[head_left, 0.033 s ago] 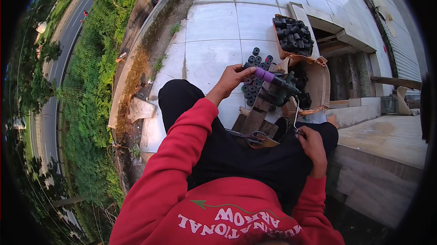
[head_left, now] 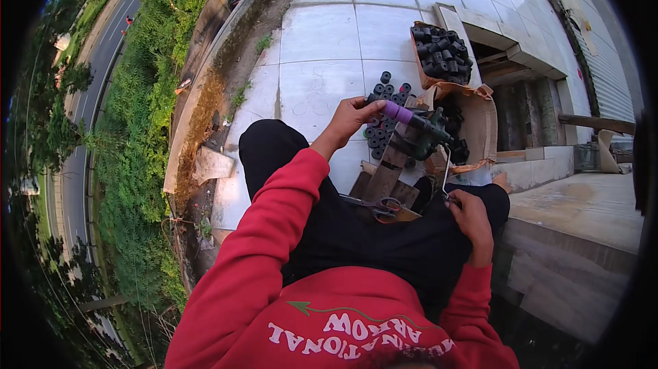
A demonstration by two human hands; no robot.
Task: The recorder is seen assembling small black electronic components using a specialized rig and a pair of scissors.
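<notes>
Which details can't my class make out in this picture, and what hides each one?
All in the head view:
Lower end of the crank: covered by the right hand.
Part of the purple-and-black cylinder: covered by the left hand.
Number of black pieces in the cardboard box: overlap and shadow.
Red shape by the road: too small.

Red sweatshirt (head_left: 343,293), black trousers (head_left: 363,245)
</notes>
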